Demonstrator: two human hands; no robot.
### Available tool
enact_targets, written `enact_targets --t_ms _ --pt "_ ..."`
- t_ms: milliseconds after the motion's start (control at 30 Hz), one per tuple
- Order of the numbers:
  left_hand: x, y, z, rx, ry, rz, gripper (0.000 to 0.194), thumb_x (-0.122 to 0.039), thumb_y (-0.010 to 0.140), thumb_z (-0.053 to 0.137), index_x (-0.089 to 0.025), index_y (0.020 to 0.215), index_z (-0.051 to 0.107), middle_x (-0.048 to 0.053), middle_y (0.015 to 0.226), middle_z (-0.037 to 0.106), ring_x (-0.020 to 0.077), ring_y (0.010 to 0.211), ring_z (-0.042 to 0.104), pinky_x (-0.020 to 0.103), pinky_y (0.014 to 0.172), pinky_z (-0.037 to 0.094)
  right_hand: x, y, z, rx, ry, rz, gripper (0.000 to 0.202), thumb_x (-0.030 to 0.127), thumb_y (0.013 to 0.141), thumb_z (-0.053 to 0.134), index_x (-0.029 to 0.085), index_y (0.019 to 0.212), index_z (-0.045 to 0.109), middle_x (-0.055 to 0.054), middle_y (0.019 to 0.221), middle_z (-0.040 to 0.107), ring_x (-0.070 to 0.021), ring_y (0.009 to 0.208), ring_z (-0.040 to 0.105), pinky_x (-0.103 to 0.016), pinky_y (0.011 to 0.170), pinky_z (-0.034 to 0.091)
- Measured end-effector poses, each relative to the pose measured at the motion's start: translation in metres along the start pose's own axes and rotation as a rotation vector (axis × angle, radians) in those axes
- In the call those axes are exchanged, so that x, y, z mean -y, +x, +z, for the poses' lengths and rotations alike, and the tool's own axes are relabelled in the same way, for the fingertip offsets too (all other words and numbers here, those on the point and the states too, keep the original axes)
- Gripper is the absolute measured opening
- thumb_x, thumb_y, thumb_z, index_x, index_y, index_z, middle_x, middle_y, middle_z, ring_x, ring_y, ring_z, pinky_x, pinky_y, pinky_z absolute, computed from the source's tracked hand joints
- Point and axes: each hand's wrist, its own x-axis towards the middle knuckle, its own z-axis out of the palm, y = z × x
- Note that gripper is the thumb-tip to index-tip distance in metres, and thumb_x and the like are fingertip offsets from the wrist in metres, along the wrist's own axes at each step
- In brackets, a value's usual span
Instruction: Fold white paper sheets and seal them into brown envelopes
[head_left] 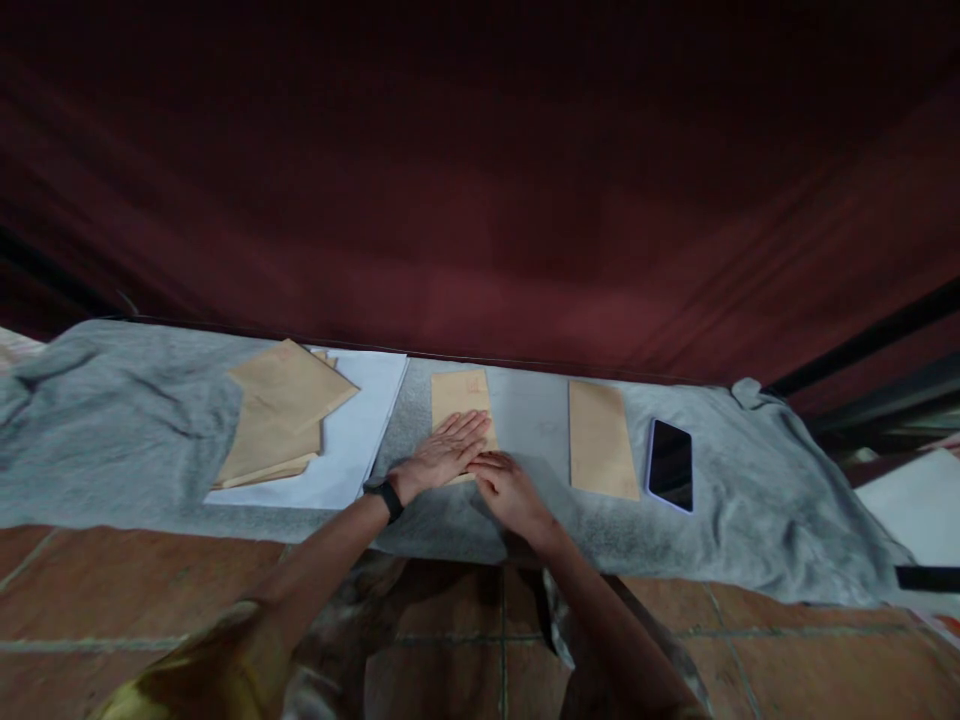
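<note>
While the middle envelope (450, 392) lies on the grey cloth (529, 405) beneath the flattened left hand (450, 450), creasing could be caused by sideways drag; whether paper is pinched by the curled right hand (511, 492) cannot be told.

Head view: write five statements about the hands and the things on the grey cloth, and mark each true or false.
1. The left hand lies flat on the middle envelope. True.
2. The right hand is holding the phone. False: the right hand is at the middle envelope, beside the left hand.
3. The phone lies to the right of the right-side envelope. True.
4. The black band is on the right arm. False: the black band is on the left arm.
5. The brown pile overlaps white paper. True.
</note>
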Motion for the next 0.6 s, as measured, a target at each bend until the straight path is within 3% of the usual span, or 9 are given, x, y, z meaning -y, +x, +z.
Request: enact_targets --t_ms 267,467,600 --pt "-0.013 -0.024 -0.002 0.023 -0.074 0.050 0.059 -0.043 0.111 0.015 -0.020 0.163 0.031 0.006 0.169 0.033 0.0134 0.158 0.024 0.035 0.130 0.018 -0.010 0.006 -0.008 -0.054 0.291 0.215 0.032 0.005 0.088 0.049 0.022 0.086 0.077 -0.001 0.092 0.081 -0.0173 0.083 0.074 -0.027 0.084 0.055" --pt "-0.022 -0.047 -0.011 0.037 -0.157 0.108 0.059 -0.050 0.110 0.024 -0.023 0.162 0.034 0.006 0.167 0.037 0.0141 0.155 0.033 0.035 0.129 0.025 -0.015 0.005 -0.010 -0.101 0.328 0.250 0.031 0.009 0.087 0.048 0.024 0.085 0.074 0.000 0.092 0.080 -0.0177 0.087 0.074 -0.029 0.085 0.057" --pt "-0.005 -0.034 -0.025 0.033 -0.311 0.097 0.057 -0.044 0.111 0.017 -0.026 0.156 0.047 0.002 0.162 0.048 0.0122 0.149 0.043 0.032 0.124 0.034 -0.019 0.006 -0.010 -0.085 0.272 0.266 0.030 0.008 0.087 0.049 0.025 0.085 0.075 0.001 0.091 0.079 -0.0176 0.086 0.074 -0.029 0.085 0.057"
